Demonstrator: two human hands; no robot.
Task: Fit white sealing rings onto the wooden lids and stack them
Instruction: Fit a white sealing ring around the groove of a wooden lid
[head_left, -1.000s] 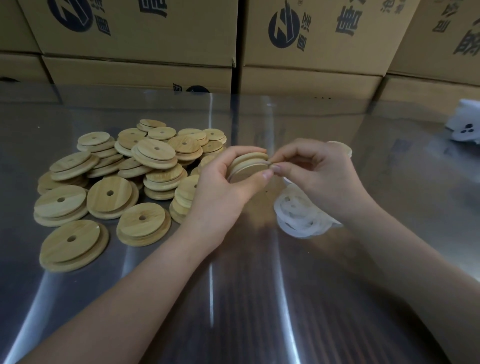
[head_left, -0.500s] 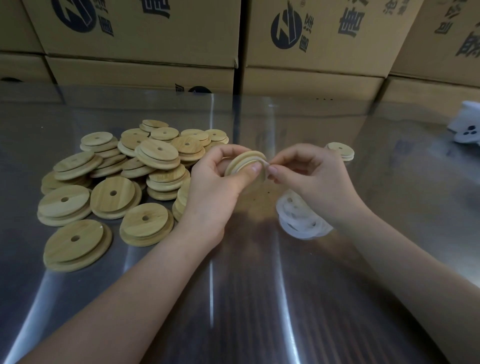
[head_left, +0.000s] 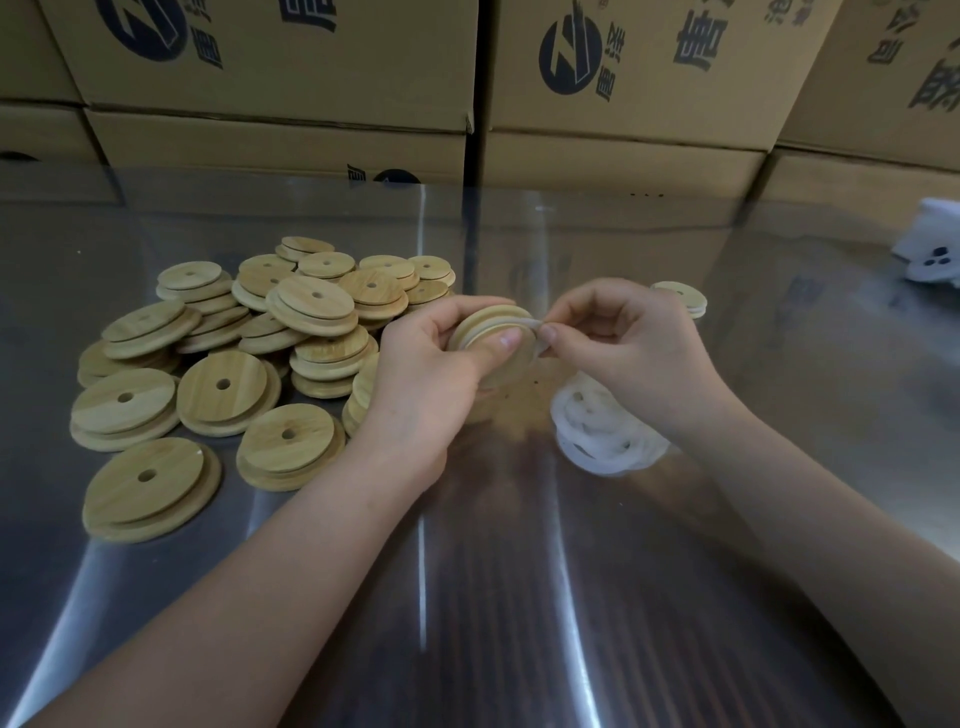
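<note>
Above the middle of the shiny table (head_left: 467, 597), the left hand (head_left: 431, 364) holds one wooden lid (head_left: 511, 364) up on its edge, with the thumb and fingers curled round it. The right hand (head_left: 639, 353) pinches a white ring (head_left: 537, 326) between thumb and fingertip, right at the rim of that lid. Part of the ring lies in the groove round the lid, and the pinched part sticks out a bit, so I think this ring is only partly on. Just under the right hand is a small heap of white rings (head_left: 602, 431), waiting for their turn. Far on the left side is a big messy pile of lids (head_left: 234, 364), and I can see no white on them, so they likely all need rings. Behind the right hand, partly hidden, sits a short stack of lids (head_left: 680, 299); that may be the finished stack, but it is too small to tell if they wear rings. So my guess is the job has only begun: a few lids done, one in the hands, and lots left. Brown boxes (head_left: 291, 62) stand along the back.
</note>
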